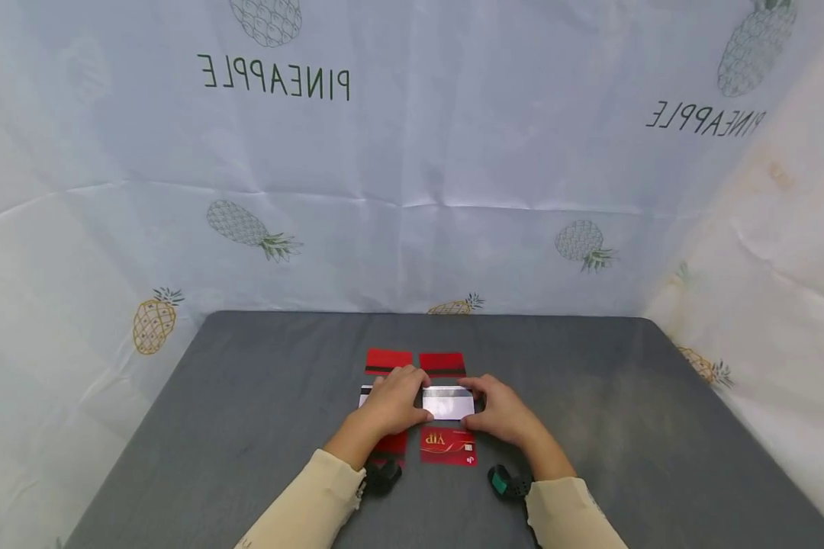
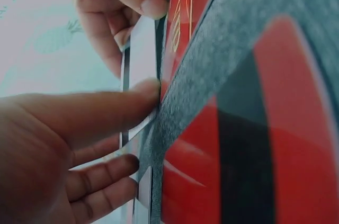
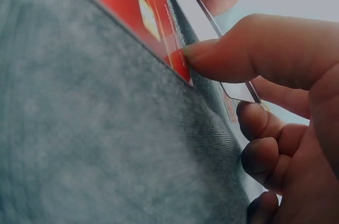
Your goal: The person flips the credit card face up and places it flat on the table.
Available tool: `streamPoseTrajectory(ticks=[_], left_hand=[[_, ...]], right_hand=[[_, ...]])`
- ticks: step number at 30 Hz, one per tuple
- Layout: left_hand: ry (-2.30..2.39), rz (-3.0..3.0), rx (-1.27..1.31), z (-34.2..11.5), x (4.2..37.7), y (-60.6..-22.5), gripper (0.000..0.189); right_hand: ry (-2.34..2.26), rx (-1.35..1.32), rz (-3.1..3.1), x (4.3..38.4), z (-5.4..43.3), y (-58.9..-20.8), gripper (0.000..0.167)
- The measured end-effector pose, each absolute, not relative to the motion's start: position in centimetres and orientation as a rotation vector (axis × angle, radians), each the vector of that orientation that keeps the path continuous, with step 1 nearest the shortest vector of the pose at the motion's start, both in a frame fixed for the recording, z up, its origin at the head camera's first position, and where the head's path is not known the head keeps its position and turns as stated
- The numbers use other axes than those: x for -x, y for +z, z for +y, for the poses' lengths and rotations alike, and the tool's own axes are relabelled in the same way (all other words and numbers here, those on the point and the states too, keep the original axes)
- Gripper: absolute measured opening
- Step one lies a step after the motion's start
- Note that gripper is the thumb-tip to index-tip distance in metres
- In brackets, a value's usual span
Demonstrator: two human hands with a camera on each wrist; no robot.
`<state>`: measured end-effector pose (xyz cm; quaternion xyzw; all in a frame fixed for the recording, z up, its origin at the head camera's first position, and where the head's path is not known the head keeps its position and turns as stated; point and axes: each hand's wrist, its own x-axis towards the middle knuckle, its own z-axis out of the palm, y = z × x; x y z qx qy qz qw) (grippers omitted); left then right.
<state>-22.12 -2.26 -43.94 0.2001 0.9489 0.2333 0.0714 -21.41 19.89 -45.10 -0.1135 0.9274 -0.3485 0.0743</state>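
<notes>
A white card point(image 1: 448, 404) with a grey stripe lies between both hands in the head view. My left hand point(image 1: 393, 400) pinches it at the left end, thumb on the near edge and fingers toward the far edge. The right hand point(image 1: 500, 410) holds the other end in the same way. In the left wrist view the left thumb presses the near edge of the white card point(image 2: 143, 57). The right wrist view has the right thumb by the corner of a red VIP card point(image 3: 153, 23), with fingers behind the white card point(image 3: 196, 15).
Two red cards with black stripes, one left point(image 1: 387, 358) and one right point(image 1: 442, 363), lie beyond the hands. Another white card point(image 1: 365, 392) and a striped red card point(image 1: 390, 444) are partly hidden by the left hand and wrist. Beneath everything is a grey table point(image 1: 281, 396).
</notes>
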Motion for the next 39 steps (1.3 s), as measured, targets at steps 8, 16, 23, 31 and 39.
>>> streamPoseTrajectory(ticks=[8,16,23,31,39], left_hand=[[0.742,2.851,-0.625,-2.5,22.3,-44.1,0.055],[0.831,2.897,-0.655,-2.6,22.3,-43.7,0.053],[0.857,2.908,-0.759,-2.1,21.9,-43.3,0.053],[0.841,2.906,-0.812,-1.8,21.8,-43.1,0.055],[0.901,2.905,-0.834,-1.9,21.7,-43.2,0.066]], right_hand=[[-1.048,0.413,2.806,21.3,20.1,-45.3,0.057],[-0.99,0.498,2.876,21.0,19.8,-45.2,0.057],[-0.854,0.648,3.04,20.4,19.0,-44.9,0.055],[-0.879,0.725,3.084,20.2,18.6,-45.0,0.058],[-1.19,0.758,3.0,20.4,18.9,-45.6,0.057]])
